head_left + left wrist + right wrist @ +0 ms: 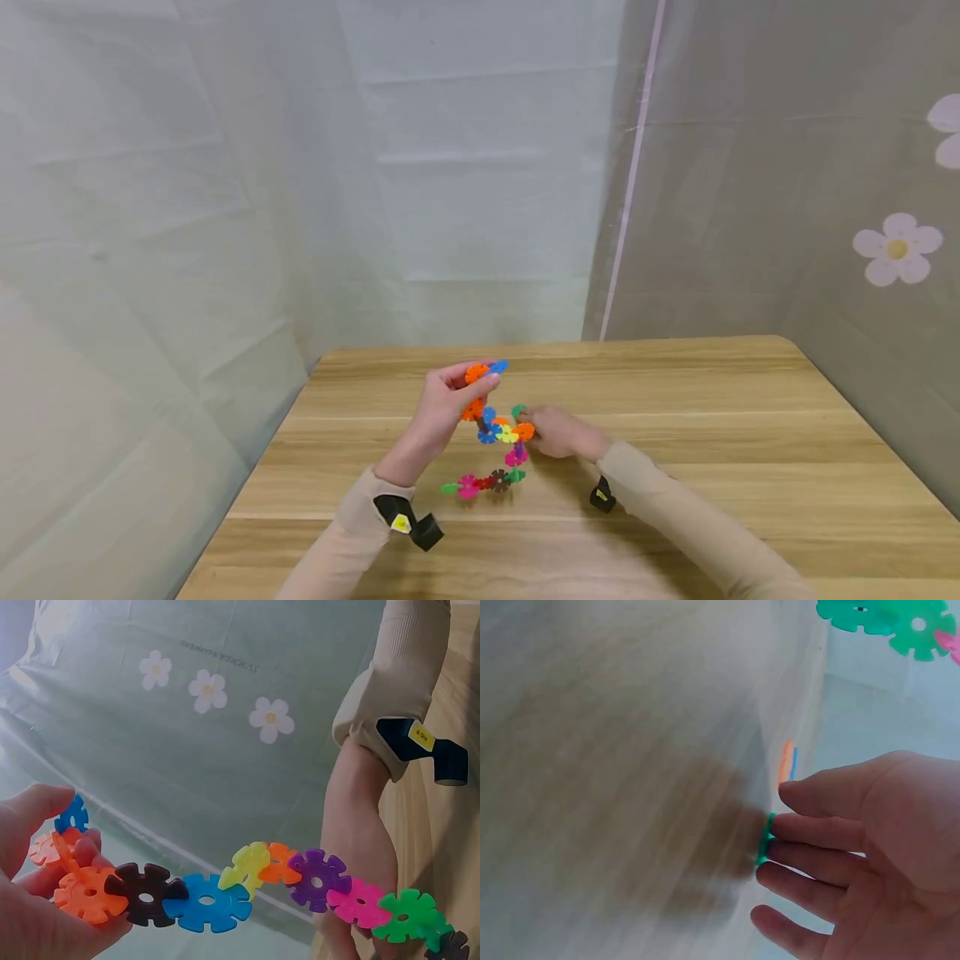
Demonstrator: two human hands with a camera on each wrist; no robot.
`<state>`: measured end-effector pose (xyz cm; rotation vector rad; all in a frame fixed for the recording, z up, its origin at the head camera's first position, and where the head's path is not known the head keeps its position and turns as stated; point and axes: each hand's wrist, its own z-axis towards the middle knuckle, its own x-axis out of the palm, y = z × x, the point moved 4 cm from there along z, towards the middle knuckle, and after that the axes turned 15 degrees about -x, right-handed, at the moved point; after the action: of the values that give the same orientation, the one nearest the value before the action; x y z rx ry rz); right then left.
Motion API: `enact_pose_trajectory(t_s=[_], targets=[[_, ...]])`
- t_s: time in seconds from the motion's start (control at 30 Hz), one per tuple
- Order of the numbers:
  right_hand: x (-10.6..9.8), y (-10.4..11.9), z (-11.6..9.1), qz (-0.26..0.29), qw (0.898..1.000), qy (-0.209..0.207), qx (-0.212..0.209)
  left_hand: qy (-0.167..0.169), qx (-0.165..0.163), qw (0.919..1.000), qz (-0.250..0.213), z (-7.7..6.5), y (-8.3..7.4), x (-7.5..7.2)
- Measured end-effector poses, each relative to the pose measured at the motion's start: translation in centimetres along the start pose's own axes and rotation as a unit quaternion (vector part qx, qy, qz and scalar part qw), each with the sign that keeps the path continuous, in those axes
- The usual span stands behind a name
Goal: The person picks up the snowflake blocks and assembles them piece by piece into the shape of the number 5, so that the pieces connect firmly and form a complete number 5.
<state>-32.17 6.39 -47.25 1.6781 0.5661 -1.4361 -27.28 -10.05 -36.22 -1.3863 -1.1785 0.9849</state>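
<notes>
My left hand (442, 408) is raised over the table and pinches an orange snowflake disc (91, 893) at one end of a chain of slotted plastic discs. The chain hangs down to the right through a black disc (147, 895), a blue disc (208, 903), a purple disc (319, 880) and a pink disc (358, 901), with more beyond. A blue disc (72, 815) shows by the left thumb. Beyond the chain, my right hand (558, 432) reaches low, its extended fingertips touching a green disc (765, 840) on the table; the thumb stays apart from it.
An orange disc (786, 761) with a blue one behind it lies near the right thumb. The wooden table (750, 433) is backed by hanging curtains (487, 167). Each wrist carries a black camera mount (408, 521).
</notes>
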Motion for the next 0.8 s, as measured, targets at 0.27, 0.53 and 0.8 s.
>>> enact_pose_trajectory(t_s=[0.27,0.53,0.8], targets=[[-1.1,0.3,-0.3,0.028,0.998,-0.047,0.02,-0.004,-0.012,0.9999,0.003,0.0,0.0,0.1],[-0.7,-0.4,-0.7,0.057,0.994,-0.079,0.05,0.016,-0.006,0.9998,0.012,0.0,0.1,0.3],[-0.3,-0.9,-0.9,0.068,0.994,-0.077,0.043,0.025,-0.007,0.9995,0.015,0.0,0.5,0.4]])
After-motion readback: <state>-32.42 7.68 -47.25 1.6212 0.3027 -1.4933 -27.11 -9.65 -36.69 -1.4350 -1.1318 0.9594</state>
